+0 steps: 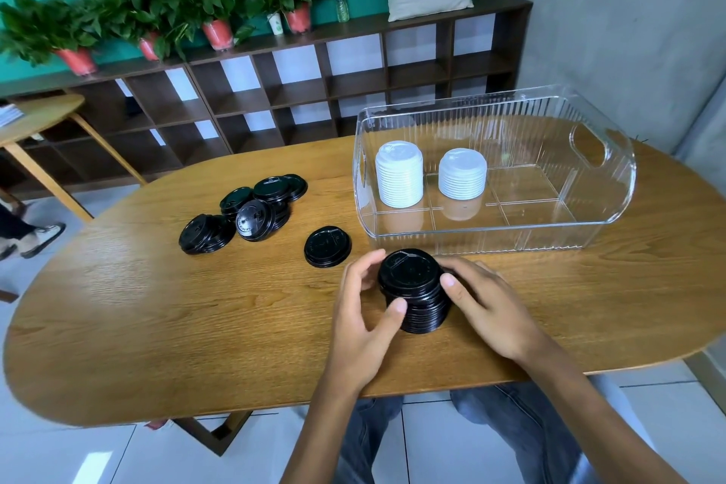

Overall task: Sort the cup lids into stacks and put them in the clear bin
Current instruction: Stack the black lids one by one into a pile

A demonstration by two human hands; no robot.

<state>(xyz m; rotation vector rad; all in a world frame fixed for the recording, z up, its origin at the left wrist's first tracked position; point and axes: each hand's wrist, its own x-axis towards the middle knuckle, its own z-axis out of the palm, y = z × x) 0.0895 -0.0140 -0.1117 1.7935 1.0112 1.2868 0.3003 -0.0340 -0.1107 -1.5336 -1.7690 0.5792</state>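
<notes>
Stack of black lids point(414, 293) sits upright on the bench point(157, 326), both our grips, left hand point(363, 310) and right hand point(485, 308), curled round it; clear bin point(589, 232) lies just beyond, nearer our right.

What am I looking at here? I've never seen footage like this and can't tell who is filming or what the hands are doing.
There is no machine: a camera worn on a person's head looks down at their own hands. The left hand and right hand grip a stack of black lids on the wooden table. One single black lid lies nearby, and a loose pile of black lids sits further left. The clear bin behind holds two stacks of white lids.
</notes>
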